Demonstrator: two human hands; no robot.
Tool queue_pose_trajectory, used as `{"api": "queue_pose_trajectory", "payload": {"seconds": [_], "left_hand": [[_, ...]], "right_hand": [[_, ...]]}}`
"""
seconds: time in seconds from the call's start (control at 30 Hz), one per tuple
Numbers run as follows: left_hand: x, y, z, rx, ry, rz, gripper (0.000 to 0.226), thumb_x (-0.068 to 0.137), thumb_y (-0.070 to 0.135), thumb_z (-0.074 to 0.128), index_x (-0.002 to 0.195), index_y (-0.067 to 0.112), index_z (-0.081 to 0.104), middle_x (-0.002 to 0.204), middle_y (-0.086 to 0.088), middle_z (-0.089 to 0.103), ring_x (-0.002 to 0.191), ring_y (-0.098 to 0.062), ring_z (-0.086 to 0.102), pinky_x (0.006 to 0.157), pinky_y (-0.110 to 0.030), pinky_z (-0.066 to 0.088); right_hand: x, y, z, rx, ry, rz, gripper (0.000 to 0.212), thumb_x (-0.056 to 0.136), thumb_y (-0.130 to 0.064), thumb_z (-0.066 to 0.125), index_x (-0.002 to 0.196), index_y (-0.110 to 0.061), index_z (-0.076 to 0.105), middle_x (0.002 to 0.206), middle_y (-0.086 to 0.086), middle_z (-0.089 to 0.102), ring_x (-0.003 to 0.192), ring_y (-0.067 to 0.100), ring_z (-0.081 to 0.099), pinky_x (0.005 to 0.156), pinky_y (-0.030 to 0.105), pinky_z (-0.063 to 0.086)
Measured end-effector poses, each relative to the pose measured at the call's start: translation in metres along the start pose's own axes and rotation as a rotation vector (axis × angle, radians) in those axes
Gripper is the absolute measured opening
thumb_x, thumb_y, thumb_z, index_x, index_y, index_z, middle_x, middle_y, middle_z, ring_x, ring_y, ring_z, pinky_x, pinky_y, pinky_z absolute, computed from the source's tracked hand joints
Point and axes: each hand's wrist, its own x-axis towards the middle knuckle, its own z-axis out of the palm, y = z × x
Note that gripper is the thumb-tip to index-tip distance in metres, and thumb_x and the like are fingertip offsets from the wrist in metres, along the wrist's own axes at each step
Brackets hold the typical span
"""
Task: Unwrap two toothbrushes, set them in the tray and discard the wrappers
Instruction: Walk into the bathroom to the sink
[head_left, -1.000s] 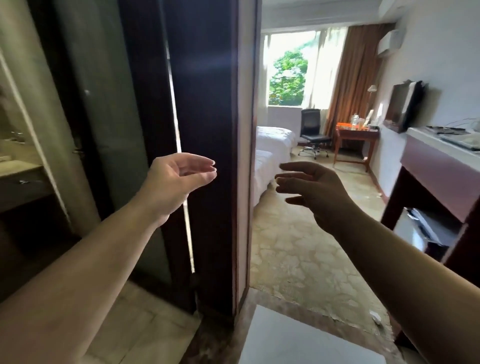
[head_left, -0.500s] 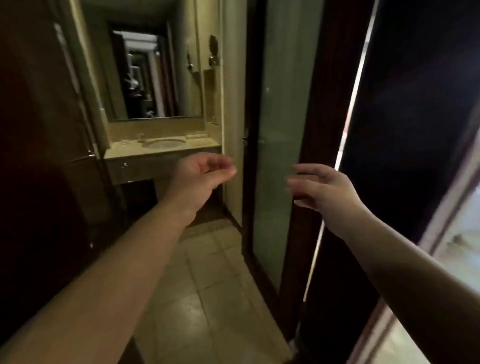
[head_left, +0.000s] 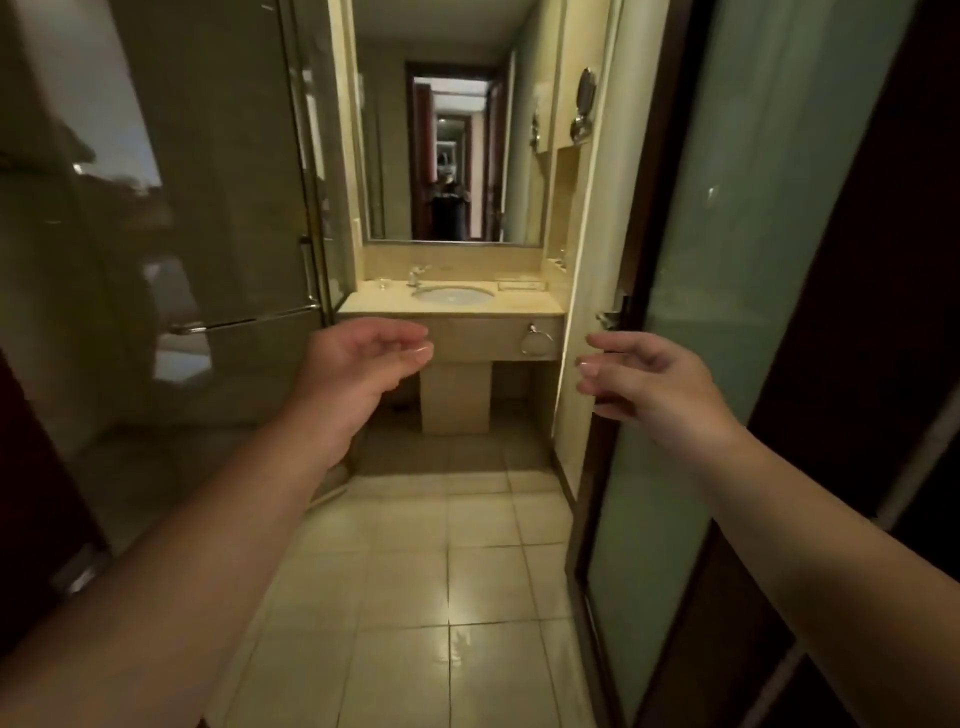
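Sink nearer; counter items indistinct.

Sink under mirror; glass shower door left; frosted door right; tiled floor

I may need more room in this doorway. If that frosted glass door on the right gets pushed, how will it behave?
The frosted glass door looks rigid and probably heavy, given its tall dark frame. It likely swings rather than flexes, though its hinges are not visible. The metal handle seems the safer place to push; the right hand is nearest.

A bathroom: a washbasin under a wall mirror, tiled floor, and a glass shower screen.
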Motion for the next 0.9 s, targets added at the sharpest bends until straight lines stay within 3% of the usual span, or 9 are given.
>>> {"api": "queue_pose_trajectory", "payload": {"seconds": [0.17,0.27,0.4,0.53,0.73,0.9], "left_hand": [[0.031,-0.020,0.000,0.054,0.055,-0.004,0.015,0.072,0.015,0.075,0.077,0.029,0.072,0.077,0.013,0.074,0.076,0.004,0.066,0.067,-0.021,0.051],[0.058,-0.033,0.001,0.057,0.067,0.002,0.017,0.071,0.014,0.075,0.077,0.029,0.071,0.075,0.015,0.074,0.075,0.006,0.066,0.063,-0.015,0.048],[0.106,-0.056,0.004,0.079,0.101,0.017,0.020,0.072,0.017,0.075,0.080,0.035,0.071,0.083,0.016,0.073,0.086,0.001,0.066,0.071,-0.021,0.051],[0.166,-0.083,0.006,0.078,0.065,0.065,0.023,0.075,0.018,0.073,0.088,0.036,0.069,0.082,0.021,0.073,0.081,0.006,0.066,0.060,-0.011,0.052],[0.271,-0.143,0.000,0.117,-0.052,-0.007,0.026,0.078,0.014,0.070,0.097,0.031,0.066,0.096,0.008,0.072,0.092,-0.007,0.068,0.080,-0.031,0.054],[0.359,-0.181,-0.009,0.088,-0.076,0.003,0.025,0.078,0.011,0.069,0.096,0.028,0.066,0.096,0.004,0.072,0.091,-0.009,0.068,0.076,-0.025,0.053]], "right_hand": [[0.048,0.021,0.005,0.003,-0.059,-0.011,0.026,0.074,-0.011,0.072,0.093,-0.028,0.067,0.083,-0.006,0.074,0.076,0.009,0.071,0.059,0.021,0.053],[0.078,0.033,0.010,0.011,-0.070,-0.031,0.025,0.075,-0.012,0.072,0.093,-0.029,0.067,0.082,-0.009,0.075,0.077,0.010,0.072,0.057,0.019,0.053],[0.127,0.050,0.019,0.004,-0.069,-0.055,0.025,0.074,-0.013,0.072,0.092,-0.031,0.067,0.089,-0.006,0.075,0.081,0.011,0.072,0.062,0.025,0.052],[0.189,0.070,0.033,-0.012,-0.085,-0.092,0.027,0.075,-0.017,0.072,0.096,-0.033,0.067,0.091,-0.012,0.074,0.084,0.009,0.071,0.063,0.023,0.054],[0.299,0.110,0.069,0.012,-0.113,-0.057,0.026,0.073,-0.016,0.072,0.091,-0.034,0.066,0.088,-0.012,0.074,0.085,0.010,0.070,0.060,0.020,0.053],[0.388,0.133,0.091,0.022,-0.108,-0.045,0.026,0.070,-0.020,0.073,0.089,-0.036,0.067,0.090,-0.012,0.075,0.085,0.010,0.070,0.066,0.026,0.054]]}}
